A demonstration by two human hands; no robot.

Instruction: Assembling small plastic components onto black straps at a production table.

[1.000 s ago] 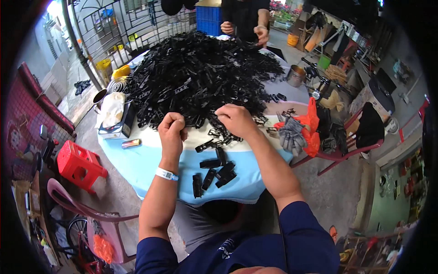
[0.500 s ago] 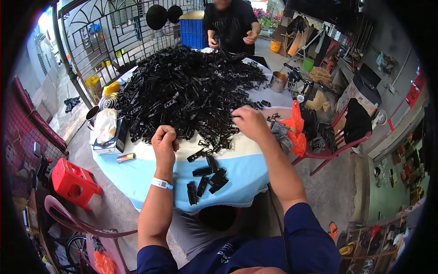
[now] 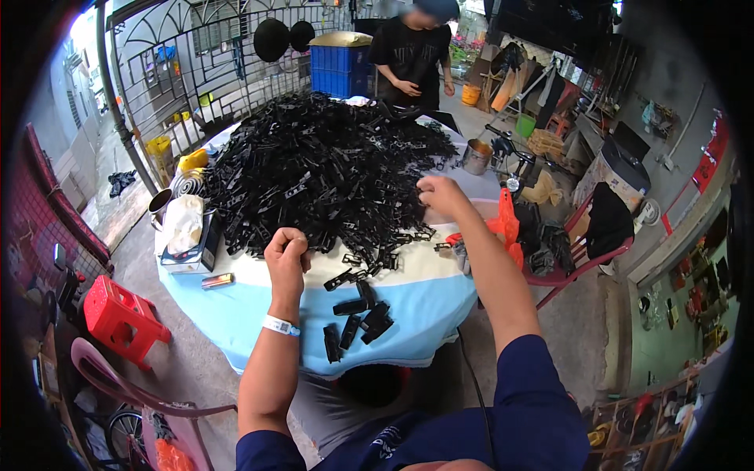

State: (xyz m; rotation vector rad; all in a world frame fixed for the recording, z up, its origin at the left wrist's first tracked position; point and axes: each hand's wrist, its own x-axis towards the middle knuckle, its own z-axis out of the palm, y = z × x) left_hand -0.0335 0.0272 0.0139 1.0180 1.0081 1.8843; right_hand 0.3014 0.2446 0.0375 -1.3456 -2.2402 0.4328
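Note:
A large heap of black plastic clip-like parts (image 3: pixel 306 173) covers much of the cloth-covered table (image 3: pixel 228 314). My left hand (image 3: pixel 287 255), with a white band at the wrist, is closed by the heap's near edge. What its fingers hold, if anything, is hidden. At the heap's right edge my right hand (image 3: pixel 444 196) has its fingers curled together; I cannot make out what is in them. Between my forearms, several black finished-looking pieces (image 3: pixel 349 332) lie in a loose group near the table's front edge. A few open parts (image 3: pixel 339 279) are scattered just beyond them.
A lighter (image 3: pixel 217 280) and a box (image 3: pixel 192 247) with a white bundle on it sit at the left. A metal cup (image 3: pixel 477 157) stands far right, near an orange bag (image 3: pixel 506 224). Red stool (image 3: pixel 126 318) at left; a person (image 3: pixel 412 59) stands across the table.
My right hand has moved farther out and slightly right, to the heap's edge. My left hand stays closed in about the same place. The person opposite has shifted right and lowered their hands.

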